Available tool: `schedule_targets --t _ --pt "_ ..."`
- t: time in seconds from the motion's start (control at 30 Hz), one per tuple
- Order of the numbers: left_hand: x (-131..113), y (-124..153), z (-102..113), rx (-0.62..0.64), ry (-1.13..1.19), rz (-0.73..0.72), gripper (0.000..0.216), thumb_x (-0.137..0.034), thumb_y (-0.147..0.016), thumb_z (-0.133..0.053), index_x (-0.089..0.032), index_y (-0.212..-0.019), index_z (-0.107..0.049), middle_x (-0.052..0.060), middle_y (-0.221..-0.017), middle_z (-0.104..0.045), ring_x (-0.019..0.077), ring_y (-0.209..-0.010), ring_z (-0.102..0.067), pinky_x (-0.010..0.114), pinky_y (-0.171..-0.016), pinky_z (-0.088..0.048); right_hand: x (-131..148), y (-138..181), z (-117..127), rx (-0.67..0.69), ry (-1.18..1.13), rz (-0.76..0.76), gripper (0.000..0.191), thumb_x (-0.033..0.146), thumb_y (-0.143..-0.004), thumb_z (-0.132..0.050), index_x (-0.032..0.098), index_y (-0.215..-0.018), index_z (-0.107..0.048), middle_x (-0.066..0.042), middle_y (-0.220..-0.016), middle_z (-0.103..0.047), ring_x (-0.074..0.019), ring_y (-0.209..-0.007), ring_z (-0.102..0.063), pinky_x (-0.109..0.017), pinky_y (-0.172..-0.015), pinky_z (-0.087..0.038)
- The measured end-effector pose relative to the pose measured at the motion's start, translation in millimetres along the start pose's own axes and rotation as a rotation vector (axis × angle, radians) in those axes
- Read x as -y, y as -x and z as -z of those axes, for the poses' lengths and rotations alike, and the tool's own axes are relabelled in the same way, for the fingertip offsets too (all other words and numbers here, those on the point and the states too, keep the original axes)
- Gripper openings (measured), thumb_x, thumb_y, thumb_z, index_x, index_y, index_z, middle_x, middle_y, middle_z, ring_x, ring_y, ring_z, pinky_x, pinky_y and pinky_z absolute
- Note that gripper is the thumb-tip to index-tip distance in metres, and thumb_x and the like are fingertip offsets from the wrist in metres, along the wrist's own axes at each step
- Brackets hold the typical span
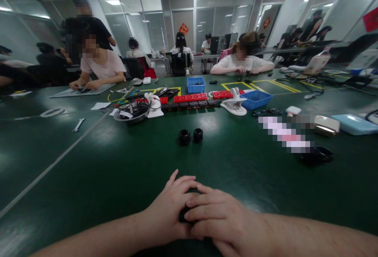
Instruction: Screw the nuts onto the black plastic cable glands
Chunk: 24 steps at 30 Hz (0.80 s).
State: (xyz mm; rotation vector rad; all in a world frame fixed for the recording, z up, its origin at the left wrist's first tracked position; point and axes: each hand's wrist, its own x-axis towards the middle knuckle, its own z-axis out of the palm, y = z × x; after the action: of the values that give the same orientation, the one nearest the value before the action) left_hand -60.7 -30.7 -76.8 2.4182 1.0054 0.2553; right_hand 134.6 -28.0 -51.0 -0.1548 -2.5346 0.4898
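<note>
My left hand point(169, 206) and my right hand point(223, 216) meet low in the middle of the head view, just above the green table point(124, 182). Between them is a black part point(183, 214), mostly hidden by the fingers, so its shape does not show. The left fingers curl around its far side, while the right fingers lie bent across its front. Farther out stand two black ring-shaped parts, a larger one point(184, 137) and a smaller one point(198, 135), side by side and upright.
Behind the rings are a metal bowl point(130, 118) of cables, red power strips point(190, 98), white clip stands point(235, 103) and blue bins point(196, 85). A wrench point(78, 125) lies left. At right sit a black round object point(317, 155) and a light-blue case point(352, 125). People sit opposite.
</note>
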Motion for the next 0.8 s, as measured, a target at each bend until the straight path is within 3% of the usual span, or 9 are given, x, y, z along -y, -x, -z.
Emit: schedule_targets --t 0.17,0.33,0.5,0.67,0.8 --pt "-1 0 1 -0.003 0.011 0.015 0.054 -0.036 -0.061 -0.071 -0.028 -0.113 -0.055 0.005 -0.121 -0.052 0.0317 -0.118 -0.041 0.061 -0.101 -0.012 0 2 -6 -0.046 -0.054 0.000 0.026 0.008 -0.080 -0.035 0.013 -0.086 -0.060 -0.005 -0.098 -0.066 -0.0129 -0.108 -0.051 -0.031 -0.102 -0.035" --pt "-1 -1 0 -0.002 -0.004 0.010 0.052 -0.037 -0.063 -0.070 -0.030 -0.112 -0.056 0.004 -0.121 -0.052 0.0315 -0.118 -0.040 0.062 -0.101 -0.012 -1 2 -8 -0.073 -0.014 0.007 0.028 0.009 -0.083 -0.033 0.015 -0.076 -0.060 -0.004 -0.098 -0.067 -0.0125 -0.111 -0.049 -0.033 -0.104 -0.030" --pt "1 -1 -1 0.001 -0.027 0.005 0.056 -0.035 -0.064 -0.069 -0.028 -0.117 -0.052 0.005 -0.124 -0.050 0.0302 -0.121 -0.038 0.060 -0.103 -0.010 2 4 3 -0.041 0.039 0.049 0.027 0.013 -0.082 -0.035 0.017 -0.090 -0.060 -0.001 -0.109 -0.063 -0.0167 -0.122 -0.039 -0.040 -0.108 -0.019" --pt "-1 0 4 0.031 -0.007 0.005 0.062 -0.047 -0.067 -0.068 -0.029 -0.122 -0.047 0.005 -0.127 -0.048 0.0304 -0.122 -0.037 0.061 -0.103 -0.009 4 6 -2 -0.228 0.038 -0.161 0.035 0.026 -0.076 -0.047 0.014 -0.109 -0.050 -0.009 -0.106 -0.056 -0.0199 -0.103 -0.050 -0.040 -0.094 -0.036" --pt "-1 1 5 0.031 -0.001 0.005 0.065 -0.050 -0.065 -0.069 -0.029 -0.122 -0.046 0.006 -0.128 -0.047 0.0311 -0.123 -0.035 0.062 -0.102 -0.008 3 6 -13 -0.192 0.048 -0.288 0.060 0.052 -0.070 -0.061 0.011 -0.112 -0.048 -0.012 -0.103 -0.054 -0.0218 -0.094 -0.049 -0.038 -0.081 -0.043"
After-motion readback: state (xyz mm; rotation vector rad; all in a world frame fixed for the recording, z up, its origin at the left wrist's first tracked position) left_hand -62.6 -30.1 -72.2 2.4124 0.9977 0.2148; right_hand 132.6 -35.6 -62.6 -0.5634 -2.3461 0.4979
